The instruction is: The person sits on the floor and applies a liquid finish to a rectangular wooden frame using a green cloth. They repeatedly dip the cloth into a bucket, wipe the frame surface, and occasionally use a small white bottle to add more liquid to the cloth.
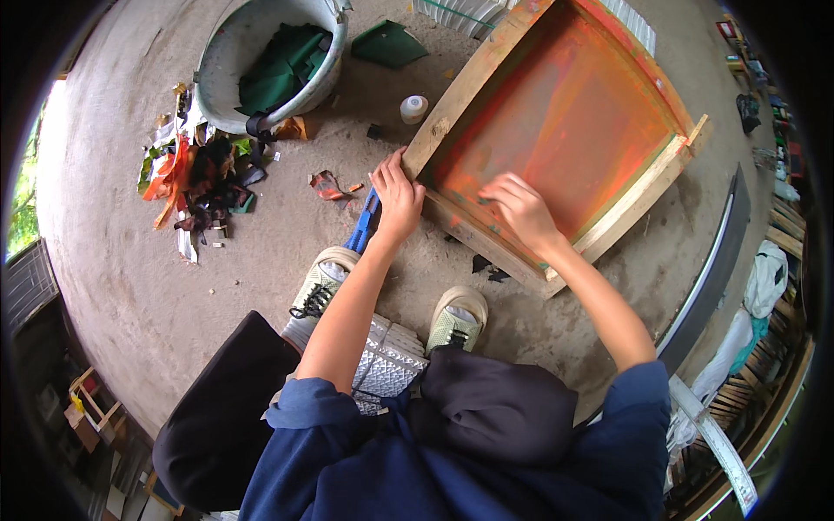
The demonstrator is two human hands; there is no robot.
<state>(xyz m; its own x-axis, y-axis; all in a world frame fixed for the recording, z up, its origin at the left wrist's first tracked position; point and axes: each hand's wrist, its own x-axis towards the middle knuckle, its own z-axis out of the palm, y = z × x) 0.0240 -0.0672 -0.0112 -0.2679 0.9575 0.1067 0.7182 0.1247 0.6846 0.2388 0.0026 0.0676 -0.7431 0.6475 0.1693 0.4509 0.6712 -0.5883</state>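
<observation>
A wooden screen frame [470, 227], its mesh panel [556, 122] stained orange and red, leans at an angle in front of me. My left hand [398, 198] is closed round the frame's near left corner. Inside the frame, my right hand [521, 208] is just above or against the mesh near the lower rail, fingers curled together. A small dark greenish bit shows by its fingertips; I cannot make out whether it is held. A blue tool or strip [363, 224] sits below my left hand, partly hidden by my wrist.
A grey bucket [208, 74] with green scraps stands at the upper left, beside a pile of coloured scraps [195, 174]. Near the frame are a white bottle [414, 108] and a torn scrap [327, 185]. A long dark panel [717, 260] lies on the right.
</observation>
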